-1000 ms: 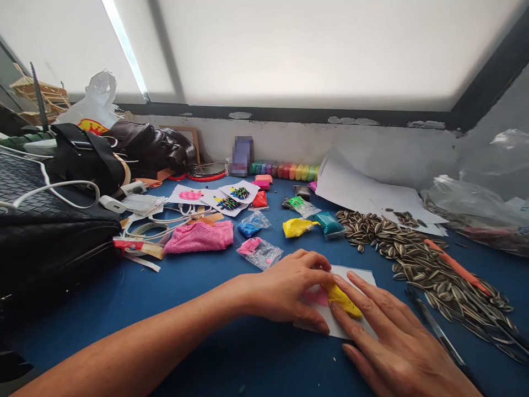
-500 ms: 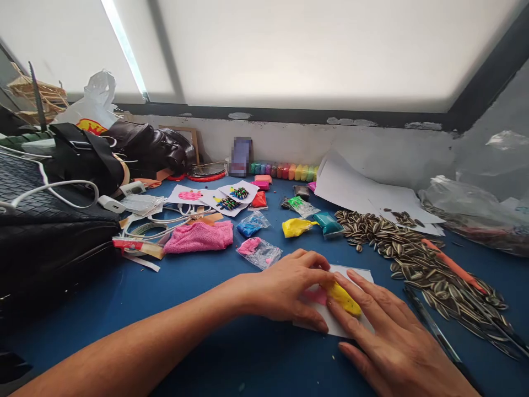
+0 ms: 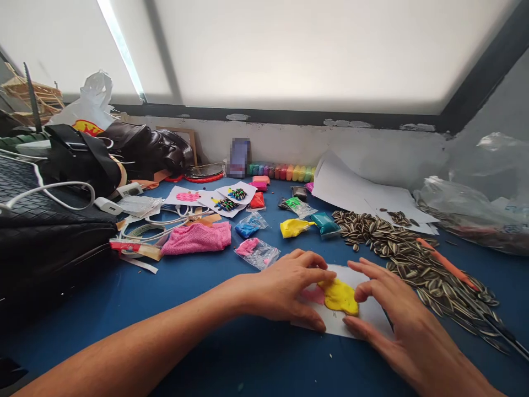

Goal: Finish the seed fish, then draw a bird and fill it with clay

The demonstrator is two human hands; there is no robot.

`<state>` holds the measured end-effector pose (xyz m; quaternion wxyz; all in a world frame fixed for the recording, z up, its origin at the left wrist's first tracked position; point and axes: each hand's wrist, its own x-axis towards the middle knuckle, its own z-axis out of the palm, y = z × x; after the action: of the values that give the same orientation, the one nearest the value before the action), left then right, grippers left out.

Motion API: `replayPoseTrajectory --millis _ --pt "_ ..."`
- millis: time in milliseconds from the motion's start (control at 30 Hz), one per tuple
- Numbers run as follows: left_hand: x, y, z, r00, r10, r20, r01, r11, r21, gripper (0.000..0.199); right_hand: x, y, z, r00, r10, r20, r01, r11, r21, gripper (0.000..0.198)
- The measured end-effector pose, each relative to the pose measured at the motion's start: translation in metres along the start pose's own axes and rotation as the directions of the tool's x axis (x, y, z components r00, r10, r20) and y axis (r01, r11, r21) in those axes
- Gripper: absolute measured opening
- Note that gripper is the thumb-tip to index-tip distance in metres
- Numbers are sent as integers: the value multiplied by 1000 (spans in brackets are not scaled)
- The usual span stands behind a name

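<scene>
A flattened lump of yellow modelling clay [image 3: 340,296] lies on a white sheet of paper [image 3: 374,318], beside a patch of pink clay [image 3: 313,295] that is partly covered by my fingers. My left hand [image 3: 289,286] rests on the sheet's left side, thumb and fingers apart, its index fingertip at the top edge of the yellow clay. My right hand [image 3: 392,309] is open to the right of the lump. Its thumb tip is by the clay's lower edge and its fingers are raised and curved. Short drawn lines show on the paper below the clay.
Striped sunflower seeds [image 3: 430,270] are heaped at the right, with an orange tool [image 3: 448,264] on them. Bags of yellow [image 3: 294,227], teal [image 3: 326,224] and pink clay [image 3: 248,246] lie beyond my hands. A pink cloth [image 3: 197,238] and a black bag [image 3: 53,242] are at left.
My right hand has lifted off the yellow clay and moved to the right, its fingers now curved. More of the clay shows, and it looks wider. My left hand stays nearly in place.
</scene>
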<state>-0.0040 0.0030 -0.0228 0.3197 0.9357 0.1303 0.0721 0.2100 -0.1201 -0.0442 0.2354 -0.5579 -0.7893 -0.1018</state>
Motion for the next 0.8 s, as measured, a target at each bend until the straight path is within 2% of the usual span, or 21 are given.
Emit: replayPoseTrajectory --millis 200,333,433,533,633,800 --pt "-1 1 -1 999 39 7 -39 998 52 58 7 5 4 998 60 37 -60 998 9 18" --pt "0 0 -1 999 36 7 -36 998 60 59 13 8 2 986 119 114 -123 992 27 17" --pt "0 2 -2 1000 5 27 -6 999 48 62 17 8 0 961 189 200 -205 977 62 15" --pt "-1 4 -3 999 -12 38 10 999 30 64 25 10 -5 931 249 268 -272 961 51 22" --pt "-1 4 -3 999 -10 32 10 1000 4 70 32 15 -7 935 212 285 -221 975 -1 33" --pt "-1 2 -1 1000 -3 24 4 1000 -13 71 28 30 3 963 161 218 -150 986 -69 48"
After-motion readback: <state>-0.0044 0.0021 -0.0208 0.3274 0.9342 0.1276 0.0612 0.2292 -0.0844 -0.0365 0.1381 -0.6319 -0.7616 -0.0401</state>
